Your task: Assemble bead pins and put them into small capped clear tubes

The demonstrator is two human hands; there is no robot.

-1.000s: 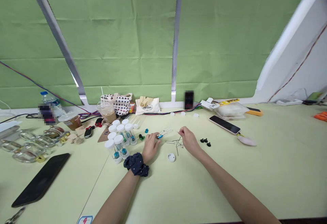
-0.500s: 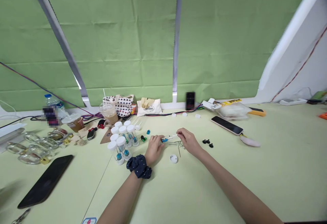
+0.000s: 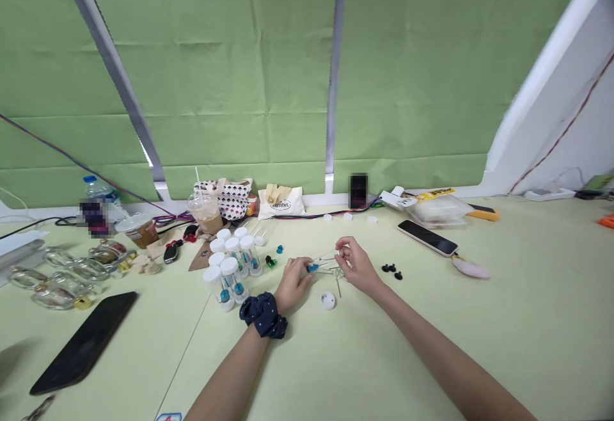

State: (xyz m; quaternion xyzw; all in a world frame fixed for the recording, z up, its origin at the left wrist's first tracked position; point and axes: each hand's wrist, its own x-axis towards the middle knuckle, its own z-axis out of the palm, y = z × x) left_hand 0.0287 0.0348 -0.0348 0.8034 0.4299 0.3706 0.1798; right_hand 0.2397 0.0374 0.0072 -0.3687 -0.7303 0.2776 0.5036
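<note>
My left hand (image 3: 291,281), a dark dotted scrunchie (image 3: 263,315) at its wrist, is closed around a small blue piece (image 3: 313,268) with thin clear or metal parts pointing right. Facing it, my right hand (image 3: 355,266) pinches the end of a thin pale rod; the exact contact is too small to make out. Below and between the hands lie several loose thin metal rods (image 3: 339,285). A round white cap (image 3: 328,300) rests nearer to me. Several black knobs (image 3: 392,269) are right of my right hand. Left of my left hand stand clear tubes with white caps (image 3: 229,266) and blue parts inside.
Small green-black pieces (image 3: 271,261) and a blue piece (image 3: 279,249) lie behind my left hand. White caps (image 3: 348,217) line the back. Phones (image 3: 426,238) lie right and left. An iced drink cup (image 3: 206,213), bags and cables sit along the wall.
My right hand has lifted slightly and its fingers have shifted a little at the rod's end. The left hand still holds the blue piece. The whole view has moved slightly.
</note>
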